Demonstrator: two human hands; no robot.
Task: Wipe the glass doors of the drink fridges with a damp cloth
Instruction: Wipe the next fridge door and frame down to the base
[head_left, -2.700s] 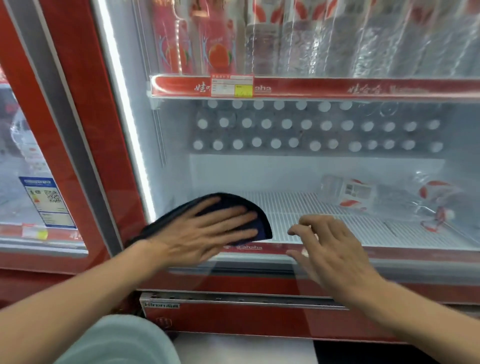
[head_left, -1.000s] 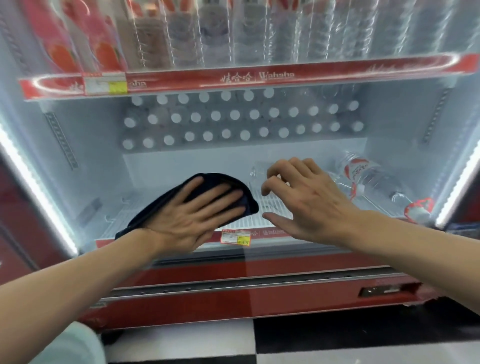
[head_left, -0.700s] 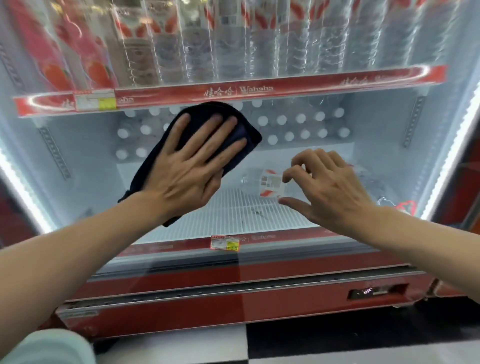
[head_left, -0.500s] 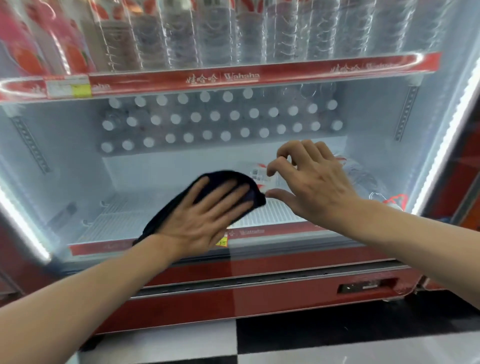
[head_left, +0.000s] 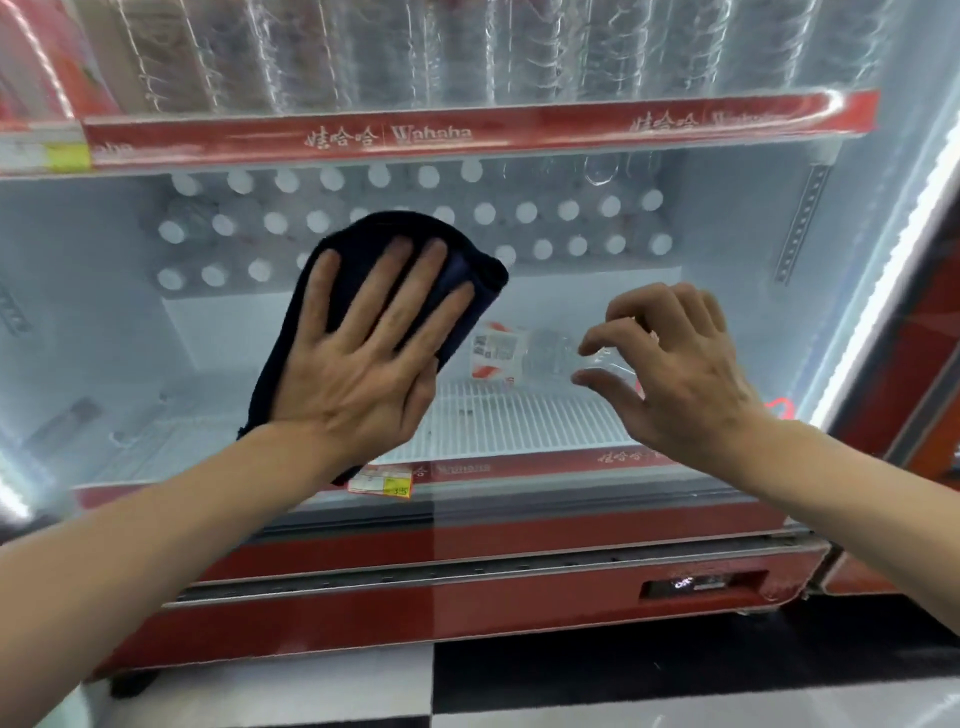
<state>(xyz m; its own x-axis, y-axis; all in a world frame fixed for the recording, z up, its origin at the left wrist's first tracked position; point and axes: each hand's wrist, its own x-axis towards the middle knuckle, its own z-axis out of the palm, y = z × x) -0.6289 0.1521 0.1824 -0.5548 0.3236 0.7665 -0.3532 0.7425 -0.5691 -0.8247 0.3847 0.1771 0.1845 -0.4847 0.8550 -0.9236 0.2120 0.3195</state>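
Note:
A dark blue cloth (head_left: 363, 236) lies flat against the glass door (head_left: 727, 322) of a red drink fridge. My left hand (head_left: 363, 353) presses on the cloth with straight, spread fingers, at the height of the lower shelf. My right hand (head_left: 675, 374) hovers to the right of it in front of the glass, fingers loosely curled and holding nothing. I cannot tell whether its fingertips touch the glass.
Behind the glass, a red shelf strip (head_left: 467, 132) carries upright bottles; below it are rows of white bottle caps (head_left: 524, 213) and a bottle lying on the wire shelf (head_left: 519, 421). A lit strip (head_left: 893, 270) runs down the right side. The floor (head_left: 623, 686) has black and white tiles.
My left hand has slid the cloth up the glass from the bottom shelf edge to mid-height. My right hand has dropped a little and sits further right of the cloth.

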